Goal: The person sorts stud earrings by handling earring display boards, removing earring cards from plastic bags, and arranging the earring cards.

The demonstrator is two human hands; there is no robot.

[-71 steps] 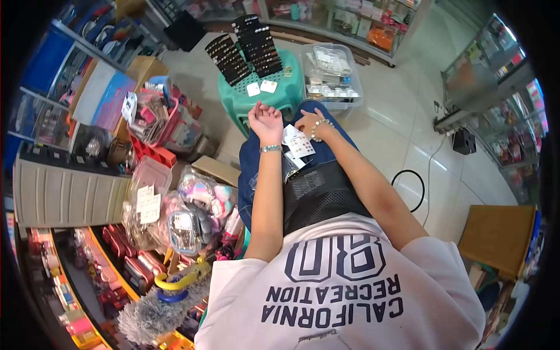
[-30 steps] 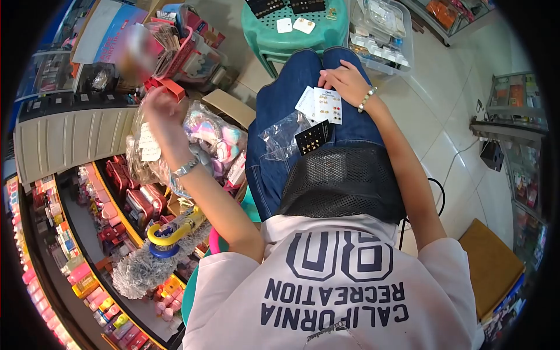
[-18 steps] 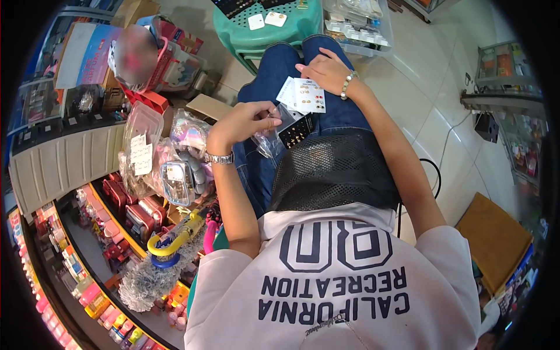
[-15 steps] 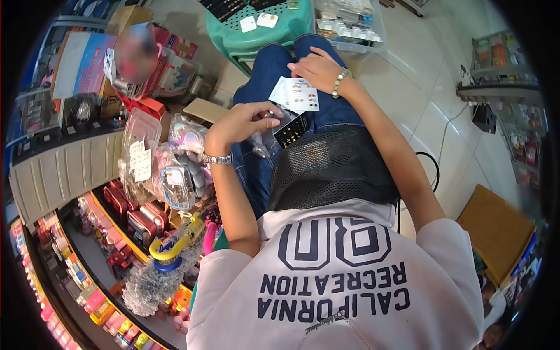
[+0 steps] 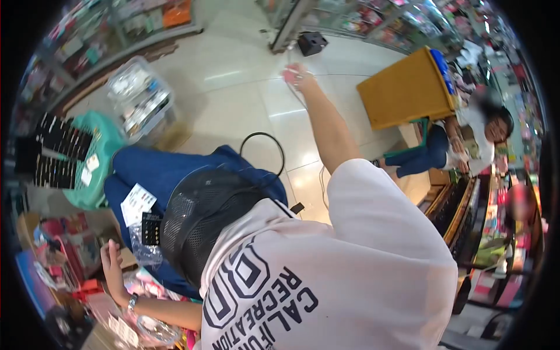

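My left hand [image 5: 112, 263], with a metal watch at the wrist, is open with its fingers apart beside my left thigh. A white card of earrings [image 5: 138, 202] and a black card of small gold earrings [image 5: 151, 228] lie on my lap, with clear plastic bags [image 5: 144, 251] by them. Neither hand touches the cards. My right arm is stretched out over the tiled floor. At its end my right hand [image 5: 298, 77] is smeared by motion, with a pinkish-red patch at the fingers; whether it holds anything is unclear.
A green stool [image 5: 105, 175] bears black jewellery displays [image 5: 55, 169] and white cards. Near it stands a clear plastic bin [image 5: 140, 99] of goods. A black box [image 5: 312, 43] and a cable are on the floor. Another person [image 5: 461, 143] sits near a brown box [image 5: 405, 90].
My view has swung to the right. The right hand has left the white earring cards and reached far outward. The left hand has moved off the black card to the side.
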